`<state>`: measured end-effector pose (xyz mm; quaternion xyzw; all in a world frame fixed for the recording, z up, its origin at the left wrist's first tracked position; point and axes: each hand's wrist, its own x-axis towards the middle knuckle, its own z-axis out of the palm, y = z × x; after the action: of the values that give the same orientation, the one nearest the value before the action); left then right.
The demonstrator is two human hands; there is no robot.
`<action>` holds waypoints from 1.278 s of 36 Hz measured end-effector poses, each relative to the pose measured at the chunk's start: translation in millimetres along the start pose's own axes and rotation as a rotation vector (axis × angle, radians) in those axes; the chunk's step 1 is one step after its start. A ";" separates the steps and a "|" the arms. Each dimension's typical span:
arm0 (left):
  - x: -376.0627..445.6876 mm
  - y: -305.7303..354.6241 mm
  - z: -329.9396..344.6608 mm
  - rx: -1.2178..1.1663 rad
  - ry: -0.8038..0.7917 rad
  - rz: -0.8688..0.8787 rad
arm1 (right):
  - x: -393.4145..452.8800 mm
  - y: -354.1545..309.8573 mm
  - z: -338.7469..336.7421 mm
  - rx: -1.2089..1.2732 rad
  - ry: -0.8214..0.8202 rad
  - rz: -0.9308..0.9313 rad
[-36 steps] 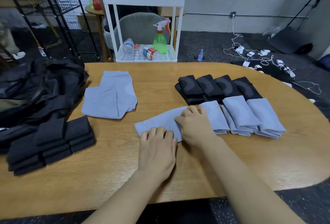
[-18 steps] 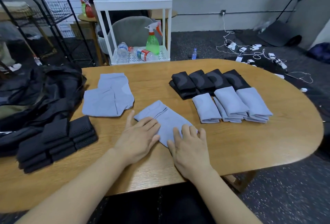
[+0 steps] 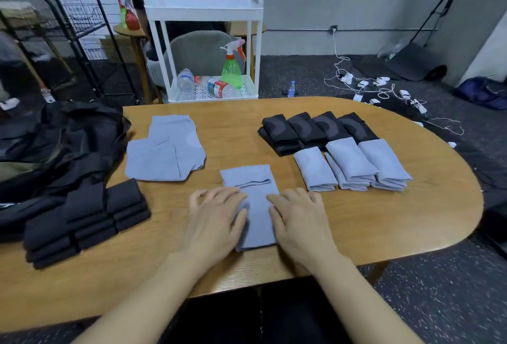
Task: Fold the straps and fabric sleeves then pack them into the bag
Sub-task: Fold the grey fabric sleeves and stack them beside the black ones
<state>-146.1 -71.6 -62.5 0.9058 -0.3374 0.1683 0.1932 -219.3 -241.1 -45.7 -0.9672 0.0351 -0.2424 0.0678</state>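
Wooden oval counter (image 3: pixel 356 223) in what looks like a gym back room, cables all over the floor and a white cart (image 3: pixel 203 42) with a spray bottle (image 3: pixel 231 65) parked behind it. Using the sleeve being folded (image 3: pixel 253 206) as the reference point: it's a light blue one lying lengthwise near the front edge, right in front of the person. Left hand (image 3: pixel 216 223) rests on its left edge, right hand (image 3: pixel 299 220) on its right edge, so the fabric runs between them with the far end sticking out past the fingertips (image 3: pixel 236 193). Fingers on both hands are fairly straight and spread, pressing flat, not gripping anything. My guess is they're smoothing it and squaring it up before the next fold.

Right of that sleeve sit the finished blue sleeves (image 3: pixel 354 165) in a tidy row, with folded black sleeves (image 3: pixel 315 130) just behind them, probably sorted by colour so packing goes quickly. Left and behind it is the unfolded blue pile (image 3: pixel 164 151). Further left, folded black straps (image 3: pixel 85 220) are stacked near the open black bag (image 3: pixel 63 140), handy for loading. Nothing seems packed yet, as far as I can tell.
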 end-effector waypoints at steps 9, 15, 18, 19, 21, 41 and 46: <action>-35.5 -3.7 8.0 0.000 -0.146 -0.053 | -11.4 21.8 15.5 0.056 -0.270 -0.114; -31.4 -12.7 0.2 -0.038 -0.196 0.001 | -25.5 28.9 12.8 0.084 -0.233 -0.090; -30.6 -11.5 -1.0 -0.080 -0.177 0.014 | -26.3 28.0 13.3 0.098 -0.259 -0.069; -30.4 -10.6 -2.0 -0.091 -0.163 0.028 | -25.9 27.7 13.3 0.110 -0.277 -0.069; -30.6 -7.7 -6.3 -0.101 -0.126 0.073 | -24.5 26.7 9.9 0.162 -0.321 -0.050; -14.8 -9.9 -9.4 -0.195 -0.145 0.076 | -34.4 21.0 -16.7 0.347 -0.359 0.010; -9.1 -4.9 -0.4 -0.426 -0.082 -0.195 | -21.6 16.4 4.0 0.481 -0.158 0.246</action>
<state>-149.4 -63.0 -67.2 0.8790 -0.2836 0.0370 0.3816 -236.9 -254.7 -61.7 -0.9278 0.0883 -0.1574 0.3266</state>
